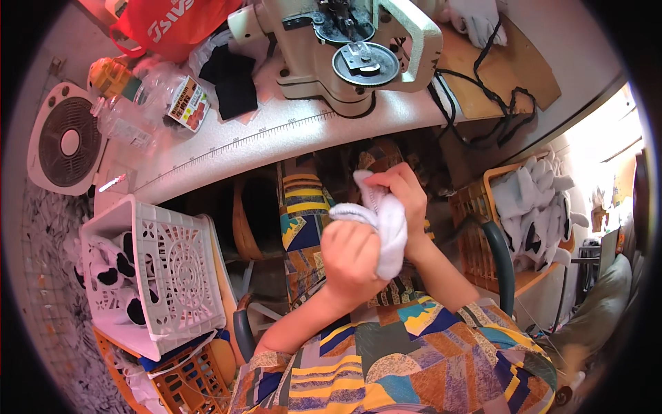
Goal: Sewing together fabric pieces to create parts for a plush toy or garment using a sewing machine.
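Note:
A pale white sock is bunched up between my two hands above my lap, with a dark stitched line along its folded edge. My left hand is closed in a fist around its lower left part. At the upper end, my right hand pinches the cloth between thumb and fingers. Just beyond my hands stands a beige sewing machine with round metal discs, mounted on a white table with a ruler scale along its front edge.
To my left is a white plastic crate of black-and-white socks. At right, an orange basket overflows with white socks. A fan, a clear plastic jar and a red bag are at upper left. A black cord hangs off the table.

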A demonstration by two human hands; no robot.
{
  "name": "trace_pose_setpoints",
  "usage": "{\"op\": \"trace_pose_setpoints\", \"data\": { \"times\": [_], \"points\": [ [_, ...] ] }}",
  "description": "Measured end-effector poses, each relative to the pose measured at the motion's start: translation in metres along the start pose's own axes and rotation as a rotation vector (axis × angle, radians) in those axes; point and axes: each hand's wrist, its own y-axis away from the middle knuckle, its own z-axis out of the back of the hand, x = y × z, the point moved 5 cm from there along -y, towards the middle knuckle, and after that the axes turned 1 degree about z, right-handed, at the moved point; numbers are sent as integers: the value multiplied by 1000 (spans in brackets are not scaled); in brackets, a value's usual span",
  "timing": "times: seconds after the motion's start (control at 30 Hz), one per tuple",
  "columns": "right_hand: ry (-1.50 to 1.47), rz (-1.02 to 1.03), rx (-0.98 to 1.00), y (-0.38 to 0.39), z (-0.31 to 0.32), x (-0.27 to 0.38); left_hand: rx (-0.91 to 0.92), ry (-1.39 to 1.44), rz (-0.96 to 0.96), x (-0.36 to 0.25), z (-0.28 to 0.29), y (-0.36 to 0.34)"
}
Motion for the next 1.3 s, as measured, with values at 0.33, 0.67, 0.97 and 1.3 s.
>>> {"op": "trace_pose_setpoints", "data": {
  "times": [0.33, 0.67, 0.97, 1.3],
  "points": [
    [-23, 219, 104, -7, 16, 26, 43, -92, 41, -8, 6, -10],
    [-550, -322, 217, -1, 2, -4, 59, -130, 73, 22, 16, -19],
    [-1284, -773, 572, 19, -29, 18, 219, 372, 580, 81, -8, -8],
    [-444, -562, 31, 12, -7, -15, -9, -97, 100, 11, 13, -11]
  ]
}}
